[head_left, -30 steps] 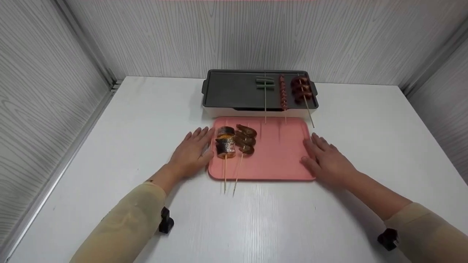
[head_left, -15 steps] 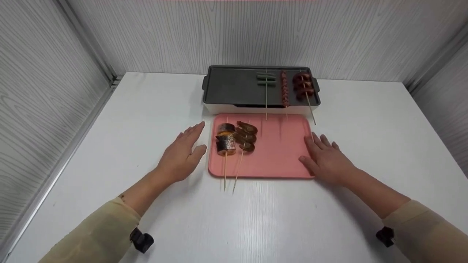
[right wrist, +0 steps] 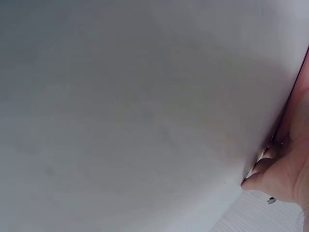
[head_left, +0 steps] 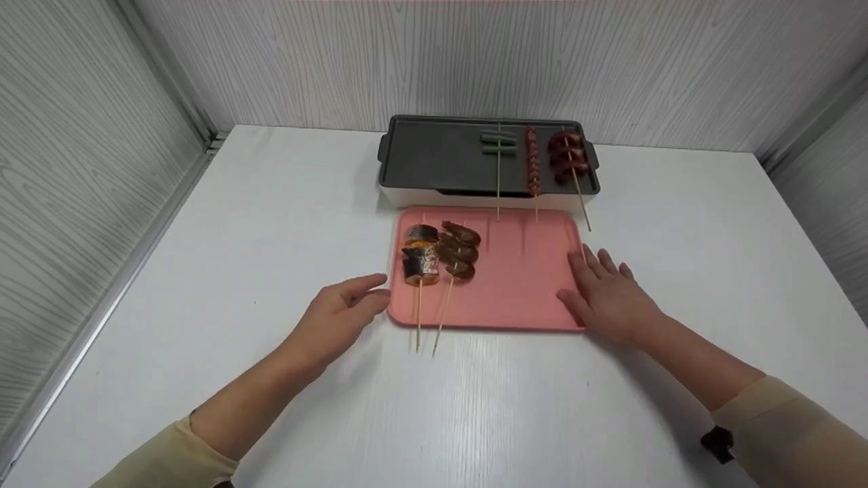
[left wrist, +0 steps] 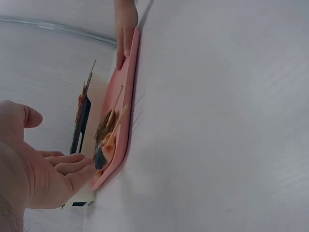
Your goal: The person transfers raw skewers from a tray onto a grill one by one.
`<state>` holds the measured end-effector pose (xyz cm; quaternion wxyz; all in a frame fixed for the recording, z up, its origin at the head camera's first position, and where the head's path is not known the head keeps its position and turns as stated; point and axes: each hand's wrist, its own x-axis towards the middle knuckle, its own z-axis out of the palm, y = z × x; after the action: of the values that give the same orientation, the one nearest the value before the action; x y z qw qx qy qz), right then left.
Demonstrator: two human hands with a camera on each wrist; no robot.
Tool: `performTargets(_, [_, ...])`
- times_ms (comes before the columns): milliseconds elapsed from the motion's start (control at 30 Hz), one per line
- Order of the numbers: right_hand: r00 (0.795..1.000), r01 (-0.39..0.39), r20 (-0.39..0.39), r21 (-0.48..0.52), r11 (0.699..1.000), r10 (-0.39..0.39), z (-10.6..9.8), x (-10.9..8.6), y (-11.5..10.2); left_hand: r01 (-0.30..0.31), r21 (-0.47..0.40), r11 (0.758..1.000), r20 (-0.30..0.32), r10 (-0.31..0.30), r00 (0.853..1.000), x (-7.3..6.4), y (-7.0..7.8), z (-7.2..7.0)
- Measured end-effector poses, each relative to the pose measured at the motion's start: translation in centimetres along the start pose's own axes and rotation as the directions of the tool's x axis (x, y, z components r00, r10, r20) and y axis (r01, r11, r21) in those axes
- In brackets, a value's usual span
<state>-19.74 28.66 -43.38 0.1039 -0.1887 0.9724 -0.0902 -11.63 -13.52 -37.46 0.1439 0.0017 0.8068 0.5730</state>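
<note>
A pink tray (head_left: 522, 291) lies on the white table, bearing two skewers on its left side. One carries thick fish chunks with dark skin (head_left: 422, 264); beside it is a shrimp skewer (head_left: 461, 252). My left hand (head_left: 336, 318) hovers off the tray's left edge, fingers relaxed and pointing toward the fish skewer, holding nothing. In the left wrist view the left hand (left wrist: 48, 174) shows its palm and loosely bent fingers. My right hand (head_left: 614, 301) rests at the tray's right edge with fingers extended, thumb over the rim. The right wrist view shows this hand (right wrist: 280, 174) low by the tray's side.
Behind the tray stands a white grill with a dark flat plate (head_left: 434, 156). On its right half lie a green vegetable skewer (head_left: 498, 142), a thin red skewer (head_left: 533, 163) and a dark red curled skewer (head_left: 568, 157). Their sticks overhang the front. Pale wood-grain walls enclose the table.
My left hand has left the tray's left edge, drawn back and turned, its fingers now bent toward the fish skewer. The right hand stays at the tray's right edge.
</note>
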Motion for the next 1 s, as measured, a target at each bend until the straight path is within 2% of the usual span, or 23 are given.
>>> performTargets(67, [1.000, -0.002, 0.000, -0.005, 1.000, 0.002, 0.0, 0.0, 0.0, 0.088, -0.117, 0.989, 0.010, -0.088, 0.996, -0.4, 0.0, 0.2])
performTargets(167, [1.000, -0.003, -0.004, -0.006, 1.000, 0.003, 0.1, 0.0, -0.1, 0.198, -0.245, 0.949, 0.043, -0.193, 0.980, -0.8, -0.2, 0.7])
performTargets(367, [1.000, -0.004, -0.006, 0.004, 1.000, 0.004, 0.0, 0.0, 0.0, 0.317, -0.353, 0.880, 0.108, -0.298, 0.948, -0.8, -0.9, 1.6])
performTargets(533, [1.000, -0.006, -0.011, 0.009, 1.000, 0.006, 0.1, -0.1, -0.1, 0.382, -0.413, 0.827, 0.174, -0.340, 0.924, -0.5, -1.7, 2.3])
performTargets(700, [1.000, -0.017, -0.004, 0.007, 1.000, 0.017, 0.2, -0.1, -0.1, 0.416, -0.448, 0.791, 0.238, -0.343, 0.909, -0.1, -2.2, 2.8])
performTargets(1000, [1.000, -0.009, -0.016, -0.019, 1.000, 0.009, 0.2, 0.0, -0.1, 0.419, -0.464, 0.780, 0.279, -0.320, 0.905, 0.9, -2.5, 3.5])
